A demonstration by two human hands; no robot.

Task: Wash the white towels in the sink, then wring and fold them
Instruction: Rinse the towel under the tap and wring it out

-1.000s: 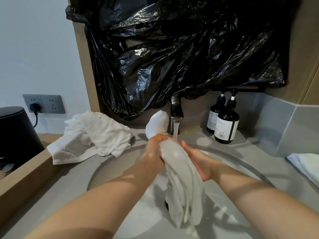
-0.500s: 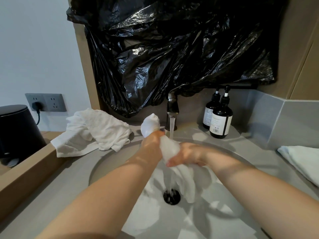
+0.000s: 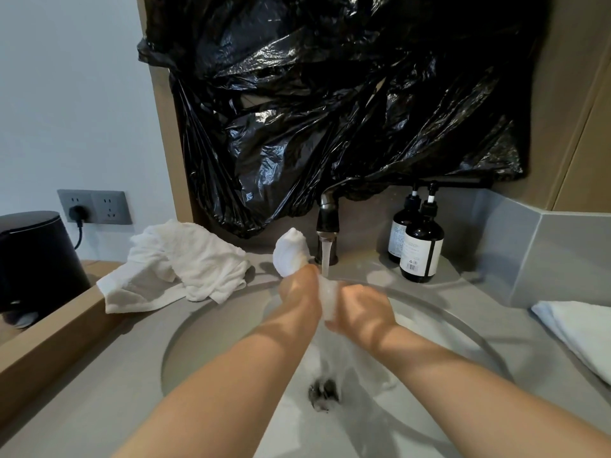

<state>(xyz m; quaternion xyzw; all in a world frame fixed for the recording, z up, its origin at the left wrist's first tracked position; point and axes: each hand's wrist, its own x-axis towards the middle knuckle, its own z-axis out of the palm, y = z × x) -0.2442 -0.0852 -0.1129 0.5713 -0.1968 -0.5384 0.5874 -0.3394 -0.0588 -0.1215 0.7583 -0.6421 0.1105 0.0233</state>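
Both hands hold one wet white towel (image 3: 328,297) under the running tap (image 3: 327,226), above the round grey sink (image 3: 205,328). My left hand (image 3: 299,292) grips its upper part, and a bunched end sticks up past the fist. My right hand (image 3: 360,307) grips the towel just right of it. The rest of the towel hangs blurred below the hands toward the drain (image 3: 324,391). A crumpled white towel (image 3: 185,262) lies on the counter to the left. Another white towel (image 3: 582,332), folded, lies at the right edge.
Two dark pump bottles (image 3: 420,249) stand right of the tap. Black plastic sheeting (image 3: 330,104) covers the wall above. A black bin (image 3: 36,259) and a wall socket (image 3: 94,206) with a plug are at the left, beyond a wooden ledge (image 3: 49,338).
My hands have drawn closer together under the stream, and the right hand now closes round the towel. The hanging part has sunk lower into the sink.
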